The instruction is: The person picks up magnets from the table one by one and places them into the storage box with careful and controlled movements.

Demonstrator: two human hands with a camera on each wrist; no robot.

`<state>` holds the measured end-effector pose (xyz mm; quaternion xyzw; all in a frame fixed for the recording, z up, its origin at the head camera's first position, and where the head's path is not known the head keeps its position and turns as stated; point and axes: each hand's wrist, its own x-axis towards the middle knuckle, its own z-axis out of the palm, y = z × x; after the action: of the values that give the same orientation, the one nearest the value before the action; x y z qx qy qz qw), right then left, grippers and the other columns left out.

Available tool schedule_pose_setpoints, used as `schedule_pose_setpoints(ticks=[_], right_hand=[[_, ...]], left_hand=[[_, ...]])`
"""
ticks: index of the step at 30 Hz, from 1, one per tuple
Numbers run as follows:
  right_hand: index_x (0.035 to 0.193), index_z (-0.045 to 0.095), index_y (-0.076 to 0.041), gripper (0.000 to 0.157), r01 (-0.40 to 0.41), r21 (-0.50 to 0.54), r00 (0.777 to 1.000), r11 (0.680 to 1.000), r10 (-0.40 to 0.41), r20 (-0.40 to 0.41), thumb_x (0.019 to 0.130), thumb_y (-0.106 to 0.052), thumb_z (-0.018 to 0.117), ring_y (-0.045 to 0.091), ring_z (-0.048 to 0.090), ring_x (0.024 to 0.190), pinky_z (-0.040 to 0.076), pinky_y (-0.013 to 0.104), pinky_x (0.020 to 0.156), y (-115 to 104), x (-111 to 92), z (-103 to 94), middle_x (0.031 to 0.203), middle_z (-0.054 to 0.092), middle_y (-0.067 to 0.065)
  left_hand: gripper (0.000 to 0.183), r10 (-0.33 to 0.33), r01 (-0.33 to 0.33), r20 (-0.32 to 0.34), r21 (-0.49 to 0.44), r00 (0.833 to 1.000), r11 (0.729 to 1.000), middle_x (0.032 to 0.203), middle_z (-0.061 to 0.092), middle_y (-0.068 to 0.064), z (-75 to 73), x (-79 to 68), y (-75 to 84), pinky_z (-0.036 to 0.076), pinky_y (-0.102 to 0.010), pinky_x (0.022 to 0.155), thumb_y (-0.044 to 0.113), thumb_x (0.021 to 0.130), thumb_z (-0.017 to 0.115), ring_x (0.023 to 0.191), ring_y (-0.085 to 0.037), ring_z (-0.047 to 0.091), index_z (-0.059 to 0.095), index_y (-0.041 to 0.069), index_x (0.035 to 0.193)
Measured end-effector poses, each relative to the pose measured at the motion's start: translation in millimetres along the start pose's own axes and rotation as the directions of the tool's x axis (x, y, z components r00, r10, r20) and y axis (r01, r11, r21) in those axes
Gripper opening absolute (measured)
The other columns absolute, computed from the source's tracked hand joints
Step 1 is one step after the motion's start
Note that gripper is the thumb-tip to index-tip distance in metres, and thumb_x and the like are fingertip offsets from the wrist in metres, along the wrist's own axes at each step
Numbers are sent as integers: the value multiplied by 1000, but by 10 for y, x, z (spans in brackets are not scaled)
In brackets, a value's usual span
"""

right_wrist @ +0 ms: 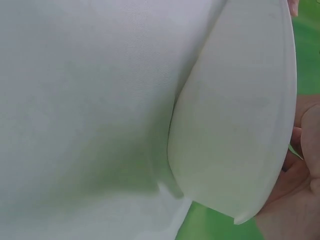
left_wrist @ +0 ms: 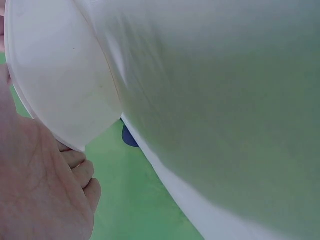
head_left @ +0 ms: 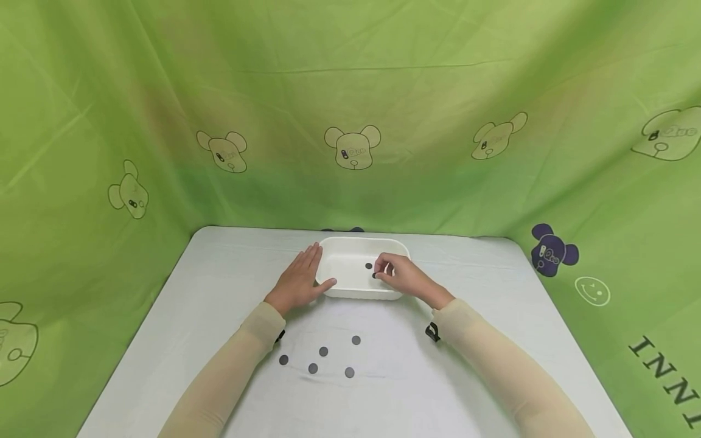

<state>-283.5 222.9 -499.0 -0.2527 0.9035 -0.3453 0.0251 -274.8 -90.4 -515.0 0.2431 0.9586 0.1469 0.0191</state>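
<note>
A white oval-cornered tray [head_left: 345,281] stands near the back of the table. My left hand [head_left: 299,282] rests against its left end, fingers straight along the rim and thumb reaching over the front left corner. Over the tray's right side, my right hand [head_left: 404,275] pinches a small black disc [head_left: 375,275] between thumb and fingertips. Another black disc [head_left: 369,266] lies on the tray floor close by. The left wrist view has the left palm [left_wrist: 42,185] beside the tray wall [left_wrist: 65,75]. In the right wrist view, the tray wall [right_wrist: 235,110] hides the right fingertips.
Several dark discs lie scattered in front of the tray, among them one disc [head_left: 356,340] at the right and one disc [head_left: 283,360] at the left. White cloth covers the table [head_left: 230,261]. Green curtains [head_left: 350,194] with bear prints enclose its back and sides.
</note>
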Motion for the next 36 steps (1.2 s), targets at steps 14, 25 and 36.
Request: schedule_pose_setpoints(ticks=[14,25,36], right_hand=[[95,67,-11,12,-39,-58,998,998,43,53,97,-4,76,12,58,79,50,29,71,18,94,42,86,66,-1],[91,66,-12,13,-53,-116,993,992,64,98,95,-3,75,12,58,75,50,31,71,7,150,56,86,68,0],[90,66,-12,12,-90,-111,984,990,106,143,95,-5,74,13,57,75,49,31,70,-7,175,58,86,66,0]], left_hand=[[98,-6,6,5,6,1000,1000,179,8,-18,-9,-8,19,8,-42,134,67,108,44,166,-31,8,9,-1,170],[98,-13,13,9,16,1000,1000,179,8,-17,-22,-12,31,7,-41,134,67,108,43,166,-31,9,9,-1,170],[98,-6,6,15,14,1000,1000,179,8,-18,-25,-17,32,8,-42,134,67,108,42,166,-31,9,9,-2,170]])
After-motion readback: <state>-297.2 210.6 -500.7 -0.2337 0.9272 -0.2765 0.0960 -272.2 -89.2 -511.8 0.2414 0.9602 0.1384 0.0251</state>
